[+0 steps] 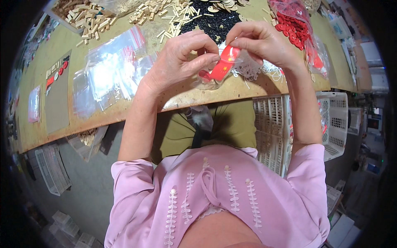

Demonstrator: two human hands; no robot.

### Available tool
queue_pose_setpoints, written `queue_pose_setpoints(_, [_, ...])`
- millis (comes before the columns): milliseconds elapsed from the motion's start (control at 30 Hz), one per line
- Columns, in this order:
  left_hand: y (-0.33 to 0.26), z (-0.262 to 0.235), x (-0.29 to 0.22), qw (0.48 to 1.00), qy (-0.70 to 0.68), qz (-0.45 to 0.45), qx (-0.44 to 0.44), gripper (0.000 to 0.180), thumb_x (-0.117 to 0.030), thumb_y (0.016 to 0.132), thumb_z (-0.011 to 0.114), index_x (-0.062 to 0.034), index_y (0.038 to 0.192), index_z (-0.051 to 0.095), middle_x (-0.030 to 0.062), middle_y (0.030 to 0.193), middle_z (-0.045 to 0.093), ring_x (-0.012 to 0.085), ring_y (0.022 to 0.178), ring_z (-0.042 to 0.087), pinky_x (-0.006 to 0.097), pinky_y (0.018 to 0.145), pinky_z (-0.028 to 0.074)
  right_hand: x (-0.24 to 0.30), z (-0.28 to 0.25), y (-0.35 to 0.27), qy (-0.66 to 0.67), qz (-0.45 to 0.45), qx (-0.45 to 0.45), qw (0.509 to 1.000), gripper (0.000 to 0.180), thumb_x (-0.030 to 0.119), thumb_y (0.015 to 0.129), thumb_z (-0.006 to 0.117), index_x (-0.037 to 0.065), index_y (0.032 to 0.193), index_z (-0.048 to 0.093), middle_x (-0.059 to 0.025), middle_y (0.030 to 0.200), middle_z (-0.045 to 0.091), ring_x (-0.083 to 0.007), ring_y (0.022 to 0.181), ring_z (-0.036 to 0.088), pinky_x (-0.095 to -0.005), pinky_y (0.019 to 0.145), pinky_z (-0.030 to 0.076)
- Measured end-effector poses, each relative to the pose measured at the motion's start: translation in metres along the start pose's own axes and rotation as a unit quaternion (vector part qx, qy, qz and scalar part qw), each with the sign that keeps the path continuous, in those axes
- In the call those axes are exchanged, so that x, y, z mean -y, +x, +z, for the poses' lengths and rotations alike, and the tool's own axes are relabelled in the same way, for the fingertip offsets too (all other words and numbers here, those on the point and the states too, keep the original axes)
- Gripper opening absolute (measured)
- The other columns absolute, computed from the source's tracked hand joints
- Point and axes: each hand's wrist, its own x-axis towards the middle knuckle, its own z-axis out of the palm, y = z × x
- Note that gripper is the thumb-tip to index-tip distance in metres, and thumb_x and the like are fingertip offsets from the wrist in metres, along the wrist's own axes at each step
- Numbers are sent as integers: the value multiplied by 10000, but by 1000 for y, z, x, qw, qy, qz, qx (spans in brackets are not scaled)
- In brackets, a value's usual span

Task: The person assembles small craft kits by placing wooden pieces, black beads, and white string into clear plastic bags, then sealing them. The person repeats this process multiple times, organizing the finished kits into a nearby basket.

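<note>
Over the table's near edge I hold a small clear plastic bag [215,84] with a flat red piece with yellow marks [223,65] showing in it. My left hand [182,58] is closed, thumb and forefinger pinching the bag's left side near the top. At its upper right, my right hand [264,44] is also closed, with thumb and forefinger together on the bag's edge. Other small contents low in the bag are hard to make out. Just behind and right of the bag lies a heap of white strings [250,72].
Flat clear zip bags [111,68] are spread left of my hands. Wooden sticks [155,12], small black parts [213,25] and red discs [291,33] lie in heaps at the back. A brown board [58,97] carries sample parts. White plastic crates [271,128] stand below the table.
</note>
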Motion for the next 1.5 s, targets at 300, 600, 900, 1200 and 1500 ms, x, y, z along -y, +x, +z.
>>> queue_pose_setpoints(300, [-2, 1, -2, 999, 33, -3, -6, 101, -99, 873, 770, -32, 924, 714, 76, 826, 647, 205, 760, 652, 311, 682, 519, 3, 22, -7, -43, 39, -2, 998, 117, 125, 972, 660, 39, 1004, 732, 12, 728, 668, -31, 448, 473, -218, 396, 369])
queue_pose_setpoints(600, [1, -1, 0, 999, 15, 42, -28, 82, -96, 875, 761, -34, 910, 721, 74, 829, 664, 202, 761, 659, 314, 686, 531, -6, 9, -12, 85, 47, -19, 995, 154, 168, 973, 686, 27, 1030, 714, -1, 716, 672, -13, 413, 473, -180, 357, 341])
queue_pose_setpoints(900, [-1, 6, 3, 996, 40, 39, -68, 101, -104, 869, 775, -35, 920, 721, 82, 821, 659, 216, 738, 648, 325, 674, 526, 8, 38, -18, 68, 73, -37, 994, 180, 168, 1000, 643, 4, 1049, 697, 14, 687, 648, -34, 460, 536, -199, 415, 392])
queue_pose_setpoints(1200, [-4, 7, 0, 995, -36, -16, -90, 99, -68, 864, 768, -4, 919, 716, 61, 826, 668, 152, 736, 644, 299, 667, 519, 9, 47, -22, -41, 34, -85, 995, 155, 91, 925, 720, -12, 1041, 708, -19, 840, 691, -52, 643, 601, -249, 558, 486])
queue_pose_setpoints(1500, [-18, 2, -23, 988, -151, -1, 40, 57, -44, 824, 772, -32, 845, 721, 56, 842, 691, 171, 788, 658, 307, 717, 515, 15, 61, -73, -139, -86, -105, 981, 75, 76, 872, 749, 42, 938, 742, -86, 898, 728, -211, 798, 698, -314, 727, 546])
